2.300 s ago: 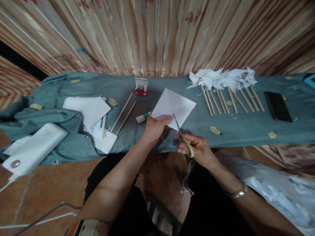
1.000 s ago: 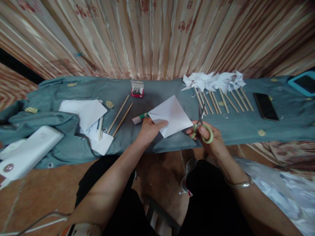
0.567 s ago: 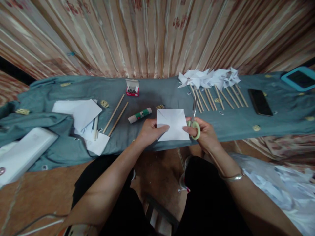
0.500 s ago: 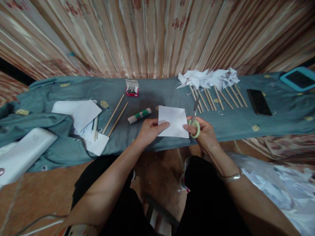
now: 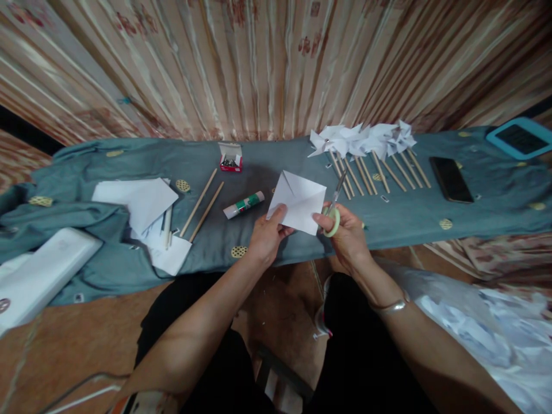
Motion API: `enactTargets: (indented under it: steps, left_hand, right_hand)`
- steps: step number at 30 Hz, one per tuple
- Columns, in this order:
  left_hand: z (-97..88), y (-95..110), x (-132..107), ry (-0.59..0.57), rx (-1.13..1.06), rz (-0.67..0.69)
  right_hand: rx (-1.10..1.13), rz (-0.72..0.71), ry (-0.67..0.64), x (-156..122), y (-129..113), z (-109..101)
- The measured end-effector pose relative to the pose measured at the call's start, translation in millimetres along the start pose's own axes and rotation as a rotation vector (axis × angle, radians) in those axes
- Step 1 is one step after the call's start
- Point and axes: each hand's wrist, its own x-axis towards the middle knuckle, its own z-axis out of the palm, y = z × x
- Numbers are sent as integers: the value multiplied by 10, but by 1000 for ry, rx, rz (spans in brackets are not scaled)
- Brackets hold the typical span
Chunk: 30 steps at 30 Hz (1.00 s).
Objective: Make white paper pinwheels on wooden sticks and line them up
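Observation:
A square of white paper (image 5: 297, 201) is held tilted above the near edge of the table, with a slit or crease running in from its upper left corner. My left hand (image 5: 268, 234) pinches its lower left side, thumb on top. Scissors with pale green handles (image 5: 331, 222) hang on the fingers of my right hand (image 5: 348, 234), blades pointing up and away. That hand's thumb also touches the paper's right edge. Beyond the left hand lies a glue stick (image 5: 244, 204) with a green and white label.
Two wooden sticks (image 5: 207, 211) and a stack of white paper (image 5: 140, 198) lie on the left, near a white box-like object (image 5: 47, 276). An opened red box of small metal pieces (image 5: 231, 163) stands behind. Paper pinwheels (image 5: 364, 141) and a phone (image 5: 451, 179) lie right.
The paper has turned clockwise in my hands, and a slit or crease now shows at its upper corner. My right hand and the scissors have shifted slightly left.

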Motion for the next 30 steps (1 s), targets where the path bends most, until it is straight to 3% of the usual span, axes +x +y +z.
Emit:
enactTargets:
  steps: [5, 15, 30]
  left_hand:
    - [-44, 131, 74, 15, 4, 70]
    - [-173, 403, 187, 59, 21, 244]
    - [-97, 306, 135, 5, 78, 207]
  right_hand:
    - [-57, 26, -189, -64, 12, -83]
    - [-140, 257, -619, -241, 50, -240]
    - [-144, 250, -607, -246, 10, -201]
